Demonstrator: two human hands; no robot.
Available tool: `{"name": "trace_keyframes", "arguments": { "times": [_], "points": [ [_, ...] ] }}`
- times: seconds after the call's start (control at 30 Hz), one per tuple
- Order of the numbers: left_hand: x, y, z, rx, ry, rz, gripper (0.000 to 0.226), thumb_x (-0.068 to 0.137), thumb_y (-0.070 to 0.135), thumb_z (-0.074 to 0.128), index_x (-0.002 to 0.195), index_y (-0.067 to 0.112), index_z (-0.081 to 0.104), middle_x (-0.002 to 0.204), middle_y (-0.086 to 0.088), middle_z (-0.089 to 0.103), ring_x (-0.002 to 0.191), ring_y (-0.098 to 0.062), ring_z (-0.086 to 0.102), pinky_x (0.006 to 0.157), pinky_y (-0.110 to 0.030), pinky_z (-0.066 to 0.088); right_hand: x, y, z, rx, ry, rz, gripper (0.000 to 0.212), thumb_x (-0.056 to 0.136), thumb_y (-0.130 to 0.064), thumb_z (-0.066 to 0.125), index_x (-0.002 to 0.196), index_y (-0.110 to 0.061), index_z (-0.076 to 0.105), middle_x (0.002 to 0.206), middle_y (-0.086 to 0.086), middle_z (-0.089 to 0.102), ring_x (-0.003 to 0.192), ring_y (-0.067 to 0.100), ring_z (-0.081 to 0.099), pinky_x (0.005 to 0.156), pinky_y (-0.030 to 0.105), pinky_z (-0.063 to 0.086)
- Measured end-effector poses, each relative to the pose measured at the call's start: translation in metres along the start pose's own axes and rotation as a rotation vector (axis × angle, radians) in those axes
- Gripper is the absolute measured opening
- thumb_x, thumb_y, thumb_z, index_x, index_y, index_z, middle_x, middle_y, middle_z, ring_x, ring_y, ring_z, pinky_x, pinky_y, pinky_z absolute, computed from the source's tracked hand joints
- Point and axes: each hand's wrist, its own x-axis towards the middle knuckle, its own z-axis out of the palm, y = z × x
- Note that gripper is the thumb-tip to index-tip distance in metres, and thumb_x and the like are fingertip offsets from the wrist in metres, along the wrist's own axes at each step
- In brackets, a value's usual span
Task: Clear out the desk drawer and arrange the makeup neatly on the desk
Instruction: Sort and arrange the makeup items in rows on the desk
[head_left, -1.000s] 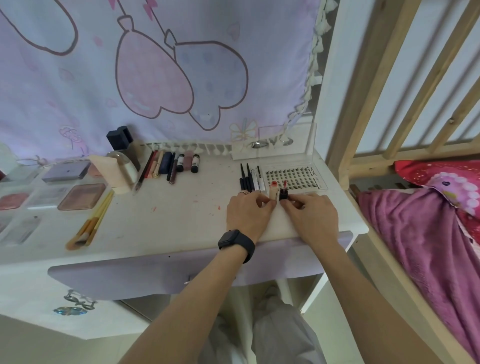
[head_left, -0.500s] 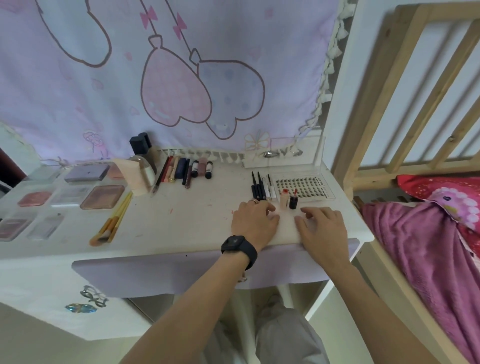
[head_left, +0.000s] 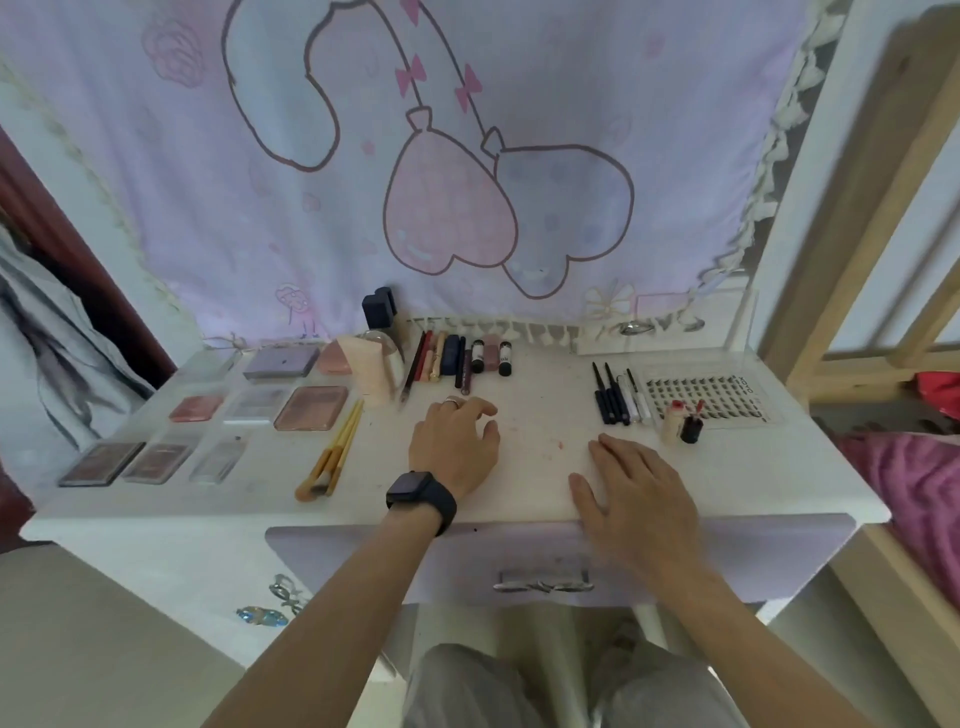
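A: What do the two hands hold at this moment?

B: Nothing. The left hand (head_left: 453, 441) is low over the counter (head_left: 540, 452), its grip loose, the fingers half curled around air. I cannot tell if the fingertips touch the surface. The right hand (head_left: 641, 493) lies palm down on the counter, its grip spread flat.

A: And where is the makeup?

B: All that I see of it is on the counter. The row of pencils and tubes (head_left: 460, 358) lies just beyond the left fingertips. Their long axes point away from the person, nearly in line with the fingers of that grip. The black liners (head_left: 615, 397) lie straight ahead of the right fingertips, with the same direction. The two small bottles (head_left: 671, 425) stand upright ahead of the right grip and to its outer side, near it but apart, in front of the lash tray (head_left: 709, 397).

A: And the palettes (head_left: 311, 408)?

B: They and the brushes (head_left: 332, 452) are well to the outer side of the left grip.

A: So which hand takes what?

B: I judge the left is nearer to the row and should pinch a pencil across its thin side. The right is nearer to the liners and bottles. The drawer (head_left: 769, 556) front is under the right wrist. It looks pushed in, but I cannot see inside.
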Motion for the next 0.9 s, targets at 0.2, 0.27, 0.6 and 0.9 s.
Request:
{"name": "trace_keyframes", "arguments": {
  "times": [0.2,0.27,0.6,0.9],
  "points": [
    [0.055,-0.002,0.007,0.098,0.011,0.012,0.045,0.097,0.037,0.052,0.141,0.026,0.049,0.140,-0.008,0.052,0.131,-0.029,0.043,0.104,-0.043,0.041,-0.004,0.001,0.011,-0.079,-0.008,-0.007,0.065,0.102,-0.053,0.028,0.141,-0.009,0.057,0.146,0.008,0.056,0.136,0.025,0.051,0.115,0.045,0.039],
    [0.073,0.004,0.014,0.146,0.016,0.051,0.048,0.097,0.039,0.051,0.143,0.026,0.046,0.139,-0.010,0.053,0.130,-0.032,0.043,0.102,-0.043,0.040,-0.004,0.000,0.010,-0.083,-0.014,0.002,0.064,0.102,-0.052,0.029,0.142,-0.010,0.055,0.147,0.008,0.054,0.139,0.024,0.049,0.116,0.044,0.035],
    [0.108,0.025,0.042,0.472,0.035,0.095,0.043,0.101,0.044,0.044,0.132,0.018,0.059,0.133,-0.010,0.057,0.125,-0.033,0.044,0.101,-0.045,0.039,-0.005,-0.001,0.012,-0.066,-0.001,0.032,0.061,0.101,-0.050,0.034,0.143,-0.012,0.055,0.148,0.005,0.054,0.140,0.022,0.047,0.118,0.042,0.031],
    [0.086,0.028,0.036,0.222,0.010,-0.033,0.048,0.098,0.032,0.050,0.143,0.021,0.043,0.128,-0.008,0.058,0.112,-0.034,0.053,0.074,-0.037,0.047,-0.005,-0.004,0.005,-0.053,-0.018,0.051,0.060,0.100,-0.050,0.034,0.143,-0.014,0.056,0.148,0.004,0.054,0.140,0.021,0.047,0.118,0.041,0.031]
  ]
}}
